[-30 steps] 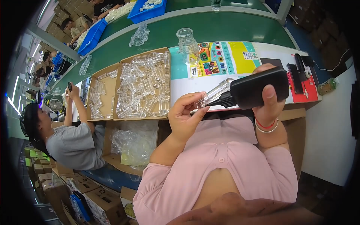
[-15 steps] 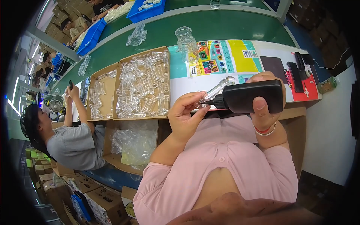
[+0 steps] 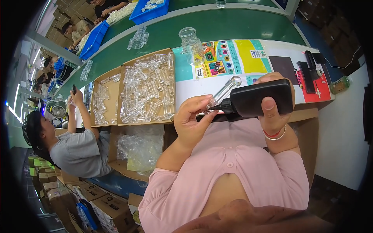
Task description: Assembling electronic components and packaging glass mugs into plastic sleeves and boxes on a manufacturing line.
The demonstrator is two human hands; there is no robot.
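Between the thumb and fingers of my left hand [image 3: 194, 118] is the near end of a clear tube-shaped piece [image 3: 224, 91], with a round ball-like part at its far end. My right hand [image 3: 275, 108] is wrapped round a black squeeze bottle [image 3: 260, 99], tipped on its side. The bottle's narrow black nozzle points left and meets the clear piece at my left fingertips; whether anything flows from it cannot be seen. Left of my hands, a cardboard tray [image 3: 173, 83] holds many similar clear pieces.
A clear vessel [image 3: 192, 48] stands on a colourful printed sheet [image 3: 248, 52]. Black tools [image 3: 309, 77] lie on a red sheet at the right. Another cardboard tray [image 3: 93, 99] sits farther left, beside a co-worker [image 3: 79, 145]. Blue bins [image 3: 149, 14] stand across the green table [image 3: 237, 23].
The far end of the clear piece has tilted slightly up and left, while the nozzle stays at its near end. The whole view has shifted a little.
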